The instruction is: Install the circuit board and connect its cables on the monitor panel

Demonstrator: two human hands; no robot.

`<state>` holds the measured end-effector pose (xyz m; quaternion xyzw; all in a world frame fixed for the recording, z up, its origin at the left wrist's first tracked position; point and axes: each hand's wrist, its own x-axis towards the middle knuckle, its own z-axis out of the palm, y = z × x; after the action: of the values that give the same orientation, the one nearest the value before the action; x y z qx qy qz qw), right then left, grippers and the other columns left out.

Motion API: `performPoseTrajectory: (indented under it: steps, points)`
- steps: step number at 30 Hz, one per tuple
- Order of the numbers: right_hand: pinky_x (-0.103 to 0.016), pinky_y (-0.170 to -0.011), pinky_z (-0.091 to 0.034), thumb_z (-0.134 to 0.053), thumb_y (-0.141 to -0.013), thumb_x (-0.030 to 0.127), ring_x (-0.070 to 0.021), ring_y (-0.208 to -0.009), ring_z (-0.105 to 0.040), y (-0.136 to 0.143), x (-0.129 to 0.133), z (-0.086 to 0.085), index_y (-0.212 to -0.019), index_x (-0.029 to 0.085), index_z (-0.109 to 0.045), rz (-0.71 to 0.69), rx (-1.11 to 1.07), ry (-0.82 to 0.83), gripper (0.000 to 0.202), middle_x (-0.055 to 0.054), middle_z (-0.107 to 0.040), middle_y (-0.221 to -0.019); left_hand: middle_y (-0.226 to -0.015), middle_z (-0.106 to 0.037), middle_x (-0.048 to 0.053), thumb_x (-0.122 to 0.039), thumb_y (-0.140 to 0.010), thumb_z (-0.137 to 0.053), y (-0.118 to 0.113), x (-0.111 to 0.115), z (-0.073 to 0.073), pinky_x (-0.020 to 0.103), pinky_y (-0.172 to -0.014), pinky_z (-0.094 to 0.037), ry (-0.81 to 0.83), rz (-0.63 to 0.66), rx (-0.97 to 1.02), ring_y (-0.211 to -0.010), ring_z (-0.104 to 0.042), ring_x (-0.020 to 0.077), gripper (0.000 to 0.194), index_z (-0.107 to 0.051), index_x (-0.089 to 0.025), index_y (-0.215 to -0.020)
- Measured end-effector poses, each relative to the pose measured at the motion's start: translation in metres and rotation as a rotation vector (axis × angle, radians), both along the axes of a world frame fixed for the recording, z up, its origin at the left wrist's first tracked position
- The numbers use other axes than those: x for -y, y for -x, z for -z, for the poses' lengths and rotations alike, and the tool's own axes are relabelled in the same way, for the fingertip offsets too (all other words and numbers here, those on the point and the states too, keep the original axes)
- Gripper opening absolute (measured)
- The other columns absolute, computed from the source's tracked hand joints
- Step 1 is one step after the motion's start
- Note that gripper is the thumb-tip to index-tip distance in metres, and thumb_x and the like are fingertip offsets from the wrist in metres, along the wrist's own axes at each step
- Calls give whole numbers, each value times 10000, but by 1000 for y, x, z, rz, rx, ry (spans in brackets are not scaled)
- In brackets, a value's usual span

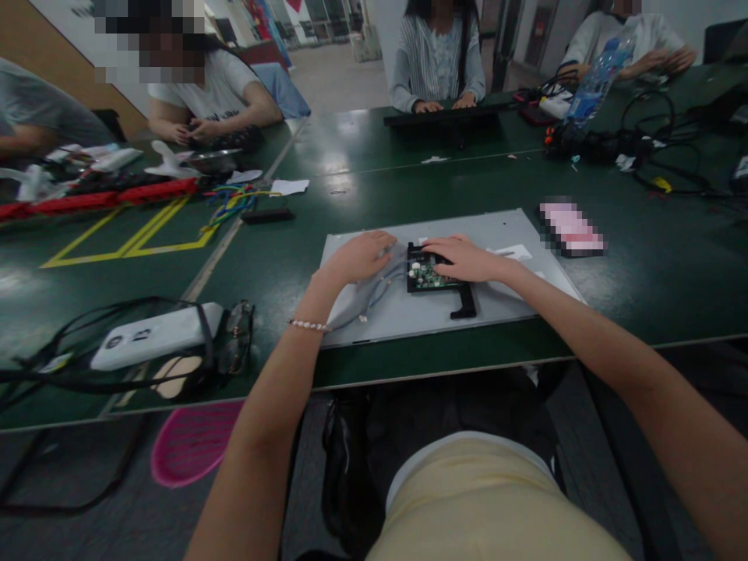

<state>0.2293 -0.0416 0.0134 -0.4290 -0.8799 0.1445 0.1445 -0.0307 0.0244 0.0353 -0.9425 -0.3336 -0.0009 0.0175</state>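
A green circuit board (425, 274) in a black plastic bracket lies on a flat grey panel (496, 305) in front of me. My right hand (464, 257) comes over it from the right, its fingers bent around the upper part of the board and covering much of it. To the left, my left hand (363, 255) hovers low above the panel with its fingers apart, near the grey cables (374, 294) that run from the board. What lies beneath its palm is hidden. A beaded bracelet circles my left wrist.
A phone (571, 227) lies right of the panel. On the left are a white device (157, 335) with black straps, glasses (238, 336) and a dark bar (267, 216). Coloured wires, a bottle (596, 86) and black cables sit farther back. Several people sit around the table; a pink basket (192, 444) stands below.
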Motion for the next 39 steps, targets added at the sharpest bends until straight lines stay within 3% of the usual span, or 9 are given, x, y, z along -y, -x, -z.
performPoseTrajectory:
  steps: [5, 12, 19, 27, 39]
  points:
    - [-459, -1138, -238, -415, -895, 315, -275, -1368, -391, -1, -1, 1, -1388, 161, -497, -14, 4, -23, 523, -114, -435, -1498, -1369, -536, 123, -298, -943, -362, -2, 3, 2, 356, -1088, -367, 7, 17, 45, -1253, -506, 236, 493, -446, -120, -1395]
    - [-471, -1114, -271, -434, -888, 293, -298, -1336, -422, 0, -3, 2, -1362, 153, -532, -16, 1, -38, 504, -130, -451, -1482, -1352, -554, 100, -261, -915, -400, -3, 3, 2, 387, -1092, -369, 49, 67, 89, -1252, -508, 243, 466, -494, -152, -1359]
    - [-455, -1104, -299, -431, -903, 280, -289, -1319, -450, 1, -1, 2, -1319, 112, -567, -8, -6, -68, 469, -161, -491, -1443, -1358, -557, 117, -178, -916, -328, -16, 13, 6, 381, -1096, -368, 69, 93, 202, -1267, -499, 224, 476, -485, -110, -1359]
    - [-441, -1082, -356, -482, -892, 267, -295, -1272, -506, -1, -5, 1, -1217, 130, -648, 3, -47, -92, 389, -154, -569, -1366, -1306, -586, 144, -416, -981, -359, -22, 18, 5, 397, -1050, -402, 82, 44, 187, -1203, -545, 257, 495, -485, -115, -1353]
    - [-401, -1036, -422, -463, -892, 196, -254, -1157, -578, -3, -7, 3, -1158, 137, -672, 54, -111, -134, 344, -129, -658, -1228, -1297, -580, 134, -383, -982, -358, -21, 18, 4, 390, -1018, -404, 43, 81, 110, -1185, -545, 259, 473, -435, -145, -1383]
